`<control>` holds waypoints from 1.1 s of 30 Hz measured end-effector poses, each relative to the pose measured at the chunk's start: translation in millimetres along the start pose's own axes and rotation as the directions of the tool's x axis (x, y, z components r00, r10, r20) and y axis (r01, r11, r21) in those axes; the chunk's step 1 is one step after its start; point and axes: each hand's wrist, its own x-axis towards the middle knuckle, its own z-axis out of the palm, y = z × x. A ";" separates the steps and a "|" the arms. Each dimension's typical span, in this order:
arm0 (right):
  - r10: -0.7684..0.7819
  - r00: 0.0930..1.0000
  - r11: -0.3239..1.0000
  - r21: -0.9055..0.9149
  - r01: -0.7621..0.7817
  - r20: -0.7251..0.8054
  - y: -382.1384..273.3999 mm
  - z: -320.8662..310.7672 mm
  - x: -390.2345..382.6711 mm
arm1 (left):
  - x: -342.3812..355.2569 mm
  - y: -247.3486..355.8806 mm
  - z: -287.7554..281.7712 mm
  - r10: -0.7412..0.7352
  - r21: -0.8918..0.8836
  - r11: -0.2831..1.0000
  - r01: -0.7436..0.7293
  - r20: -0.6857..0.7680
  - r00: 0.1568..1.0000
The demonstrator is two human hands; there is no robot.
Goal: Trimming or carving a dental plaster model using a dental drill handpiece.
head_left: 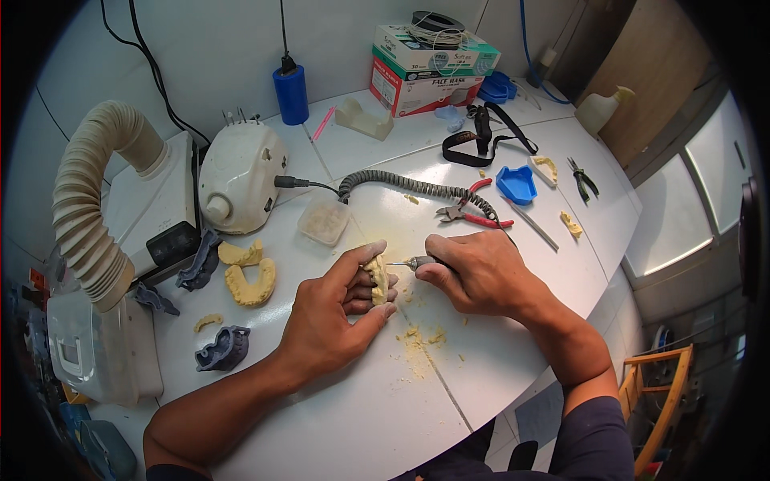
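Left hand (333, 309), at centre frame, is closed round a yellow cast (377, 279), thumb on top and fingers curled beneath; right hand (473, 272), just right of it, grips a handpiece (417, 262) like a pen, its thin bur touching or just short of the cast's right side; yellow crumbs (417, 337) lie on the white table (385, 417) below both hands. A coiled grey cord (401, 184) runs from above the right hand up-left to a white control box (241, 172); red-handled pliers (469, 210) sit above the right hand; two more yellow casts (249, 276) lie left of centre, near a ribbed suction hose (84, 200); a blue tray (516, 183) rests at upper right.
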 end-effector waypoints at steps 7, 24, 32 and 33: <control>-0.020 1.000 1.000 0.003 0.021 -0.017 1.7 1.6 -0.8 | 0.0 4.6 -0.5 -0.039 -0.014 0.999 0.039 0.005 0.999; -0.045 0.997 0.999 0.000 0.045 -0.060 2.4 3.5 -1.0 | -0.7 3.5 0.2 -0.025 0.002 1.000 0.025 -0.002 1.000; -0.054 0.998 0.999 0.000 0.054 -0.029 1.4 1.3 -1.0 | -0.5 5.2 -1.3 -0.037 0.029 0.999 0.038 -0.016 0.999; -0.038 0.999 0.999 0.004 0.038 -0.036 1.8 2.1 -0.6 | -0.8 5.8 -1.6 -0.040 0.045 0.998 0.040 -0.015 0.999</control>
